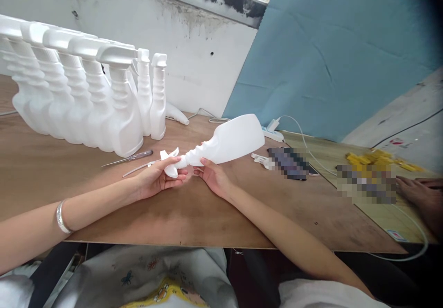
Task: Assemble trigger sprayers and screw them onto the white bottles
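A white spray bottle (238, 138) lies tilted above the table, its base pointing up to the right and its neck towards my left hand. My left hand (155, 178) grips the white trigger sprayer head (171, 170) at the neck end, thumb on top and fingers underneath. A thin pale tube (134, 169) sticks out to the left beside that hand. My right hand (215, 178) pinches the lower side of the bottle near its ribbed neck, thumb against it. Left of my hands, a screwdriver (138, 156) lies on the table.
Several white spray bottles (124, 118) stand in rows at the back left, one bottle-like piece lying behind. A small white plastic part (261, 160), a blurred phone-like object (289, 162), a power strip (273, 134) and yellow items (370, 162) sit right. Another person's hand (420, 197) is at far right.
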Available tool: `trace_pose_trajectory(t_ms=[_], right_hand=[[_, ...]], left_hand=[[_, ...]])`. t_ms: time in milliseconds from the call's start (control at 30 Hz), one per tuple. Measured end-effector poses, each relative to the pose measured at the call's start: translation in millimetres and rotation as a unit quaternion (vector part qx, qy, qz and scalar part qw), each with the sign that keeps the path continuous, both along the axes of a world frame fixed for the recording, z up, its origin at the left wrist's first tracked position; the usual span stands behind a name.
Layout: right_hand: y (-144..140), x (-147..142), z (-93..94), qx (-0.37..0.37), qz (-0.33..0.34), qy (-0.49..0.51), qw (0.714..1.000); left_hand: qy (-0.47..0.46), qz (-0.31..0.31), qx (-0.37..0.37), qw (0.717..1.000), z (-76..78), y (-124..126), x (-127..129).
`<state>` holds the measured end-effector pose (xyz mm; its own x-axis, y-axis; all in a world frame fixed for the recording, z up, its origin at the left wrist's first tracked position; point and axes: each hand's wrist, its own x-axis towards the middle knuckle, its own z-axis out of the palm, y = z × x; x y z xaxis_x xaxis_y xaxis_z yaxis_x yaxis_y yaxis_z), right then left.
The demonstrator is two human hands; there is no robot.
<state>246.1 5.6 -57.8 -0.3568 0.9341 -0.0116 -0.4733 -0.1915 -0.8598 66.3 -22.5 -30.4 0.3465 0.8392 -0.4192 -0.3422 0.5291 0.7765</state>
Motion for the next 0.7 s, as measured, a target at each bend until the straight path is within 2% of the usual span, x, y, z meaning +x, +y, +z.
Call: trace_pose_trajectory(t_ms=[133, 233, 567, 700], right_hand=[[-0.2, -0.1, -0.8, 0.002, 0.011, 0.005, 1.000], [0.4, 0.6, -1.9, 0.002, 0.014, 0.006, 1.000], [-3.6, -0.5, 0.1, 0.013, 0.012, -0.012, 1.000], [-3.3, -0.3, -0.1, 0.007, 0.004, -0.008, 1.000]], left_hand=[[-0.017, -0.045, 0.069, 0.996, -0.6, -4.6, 1.2], [-0.029, -0.052, 0.100, 0.993, -1.7, -6.1, 2.6], [-0.008, -0.096, 0.017, 0.995, -2.7, -0.5, 0.0], [-0.007, -0.088, 0.014, 0.996, -5.2, -0.2, -0.8]])
